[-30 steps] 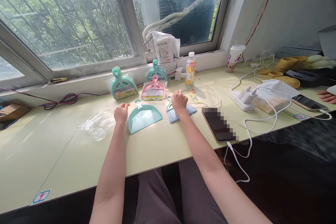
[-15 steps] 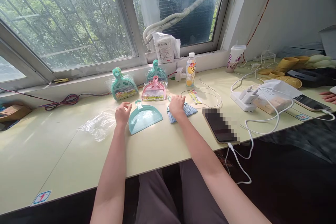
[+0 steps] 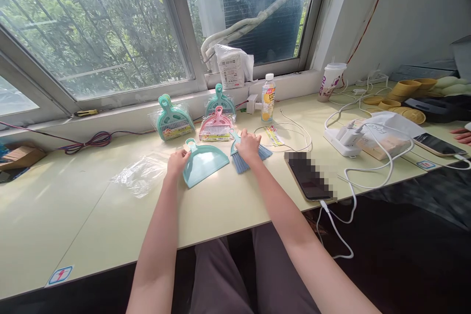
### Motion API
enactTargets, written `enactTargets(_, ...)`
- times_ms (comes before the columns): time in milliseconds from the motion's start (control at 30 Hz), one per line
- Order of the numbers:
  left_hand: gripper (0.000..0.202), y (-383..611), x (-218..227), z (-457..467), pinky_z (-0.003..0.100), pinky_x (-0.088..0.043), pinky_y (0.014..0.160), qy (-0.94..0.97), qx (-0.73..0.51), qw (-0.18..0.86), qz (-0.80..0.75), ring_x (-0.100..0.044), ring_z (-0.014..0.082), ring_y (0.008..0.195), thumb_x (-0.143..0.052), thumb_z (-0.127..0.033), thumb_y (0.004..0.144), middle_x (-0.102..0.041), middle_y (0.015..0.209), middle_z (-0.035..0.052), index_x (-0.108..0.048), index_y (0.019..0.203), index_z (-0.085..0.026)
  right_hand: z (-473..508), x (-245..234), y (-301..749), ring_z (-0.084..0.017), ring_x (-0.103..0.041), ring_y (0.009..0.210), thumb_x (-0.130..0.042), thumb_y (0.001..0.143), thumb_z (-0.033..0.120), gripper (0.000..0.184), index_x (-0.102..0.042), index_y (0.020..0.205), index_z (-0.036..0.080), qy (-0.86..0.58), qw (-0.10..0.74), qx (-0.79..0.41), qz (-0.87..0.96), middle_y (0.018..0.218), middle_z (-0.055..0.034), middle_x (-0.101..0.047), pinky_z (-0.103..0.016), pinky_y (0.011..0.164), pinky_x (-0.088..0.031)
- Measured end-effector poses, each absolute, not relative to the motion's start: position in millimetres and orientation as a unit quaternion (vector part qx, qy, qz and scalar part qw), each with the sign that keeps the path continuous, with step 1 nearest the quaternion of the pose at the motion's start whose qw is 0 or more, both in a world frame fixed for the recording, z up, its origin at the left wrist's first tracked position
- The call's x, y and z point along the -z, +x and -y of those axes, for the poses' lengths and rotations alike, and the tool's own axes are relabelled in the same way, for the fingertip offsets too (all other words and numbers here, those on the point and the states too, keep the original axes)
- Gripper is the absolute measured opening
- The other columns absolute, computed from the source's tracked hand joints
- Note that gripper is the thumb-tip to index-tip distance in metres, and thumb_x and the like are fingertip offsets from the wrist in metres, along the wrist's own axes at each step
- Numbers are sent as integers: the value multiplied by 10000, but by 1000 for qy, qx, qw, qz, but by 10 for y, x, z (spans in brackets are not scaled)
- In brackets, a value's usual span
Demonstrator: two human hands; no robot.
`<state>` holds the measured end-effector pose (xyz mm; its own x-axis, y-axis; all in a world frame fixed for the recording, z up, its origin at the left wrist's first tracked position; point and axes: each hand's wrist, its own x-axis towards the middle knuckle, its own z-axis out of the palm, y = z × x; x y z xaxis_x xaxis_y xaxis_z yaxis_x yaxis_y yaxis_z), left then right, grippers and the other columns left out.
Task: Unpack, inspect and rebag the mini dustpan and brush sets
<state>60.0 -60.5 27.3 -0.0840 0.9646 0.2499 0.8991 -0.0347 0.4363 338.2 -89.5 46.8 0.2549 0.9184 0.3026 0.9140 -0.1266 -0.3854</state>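
Note:
A teal dustpan (image 3: 204, 163) lies flat on the pale yellow table (image 3: 110, 225), handle pointing away from me. My left hand (image 3: 177, 162) rests at its left edge, fingers curled against the rim near the handle. My right hand (image 3: 248, 145) is closed over a small teal brush (image 3: 243, 157) with blue bristles, which lies just right of the dustpan. Behind them stand packaged sets: a teal one (image 3: 172, 119), a pink one (image 3: 215, 126) and another teal one (image 3: 220, 102).
A crumpled clear plastic bag (image 3: 140, 174) lies left of the dustpan. A phone (image 3: 308, 176) on a white cable, a power strip (image 3: 346, 138), a drink bottle (image 3: 267, 98), a cup (image 3: 328, 81) and bowls (image 3: 404, 89) sit to the right. Another person's hand (image 3: 462, 135) shows at the far right.
My left hand has moved right until it touches the dustpan's left rim. My right hand has shifted on the brush, whose handle tip now shows to the left of that hand.

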Motion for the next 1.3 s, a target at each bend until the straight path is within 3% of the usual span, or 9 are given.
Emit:
enactTargets(133,250,750,-279,573,310,-422,681,621,-381,182,-660,-610,222,733,-521,-441,817,-651,716,46,-581,813,-198,945,-533,3160,-253,-603,998,-562,833,248,253,-507,1076,202,-682,353,-37,639,990,-81,-695,-377,862,-319)
enactTargets(267,485,1039,-328,658,321,-465,739,611,-452,384,-525,-634,225,834,-607,-572,749,-690,915,72,-631,1018,-169,1035,-513,2887,-232,-614,978,-565,851,282,231,-518,1068,215,-629,377,-46,678,974,-57,-686,-363,854,-340)
enactTargets(400,550,1276,-385,812,346,-476,815,679,-364,476,-424,-630,267,938,-651,-634,726,-704,931,74,-702,1004,-163,1053,-447,2802,-229,-623,965,-576,852,262,228,-531,1069,210,-618,366,-54,694,997,-68,-685,-355,848,-359)
enactTargets(667,624,1161,-304,790,295,-495,654,627,-310,533,-476,-633,190,726,-594,-730,724,-687,788,73,-710,919,-148,1020,-478,2924,-213,-634,926,-642,801,276,342,-530,1122,239,-604,324,-130,716,861,2,-701,-342,850,-361)
enactTargets(800,552,1098,-304,768,263,-414,519,709,-226,478,-467,-515,129,521,-635,-690,713,-611,600,54,-675,636,-145,995,-467,3024,-217,-625,990,-718,751,261,341,-578,1061,238,-589,275,-155,744,859,14,-717,-358,881,-330)
enactTargets(933,476,1121,-407,813,277,-365,477,764,-170,436,-445,-454,124,466,-644,-620,745,-591,571,49,-732,707,-154,937,-433,3140,-206,-628,974,-756,712,208,339,-612,1017,241,-587,259,-177,746,866,27,-730,-362,886,-317)
enactTargets(1000,403,1140,-463,827,305,-435,549,789,-214,379,-433,-529,163,553,-706,-554,717,-611,622,54,-750,803,-163,917,-421,3169,-201,-624,979,-754,710,190,326,-623,1004,241,-585,261,-185,746,879,26,-737,-366,897,-308)
enactTargets(1133,371,1173,-489,822,415,-484,879,858,-279,122,-415,-601,284,1001,-809,-321,635,-664,1031,88,-734,988,-235,896,-400,3172,-194,-625,969,-752,710,187,289,-647,974,241,-581,266,-182,747,889,25,-739,-364,907,-308)
enactTargets(1300,317,1241,-352,840,400,-479,891,893,-167,-1,-418,-614,276,1048,-522,-44,809,-674,1074,113,-694,1015,-213,875,-374,3182,-188,-636,950,-752,716,199,255,-672,953,247,-577,275,-178,748,882,22,-740,-347,897,-335)
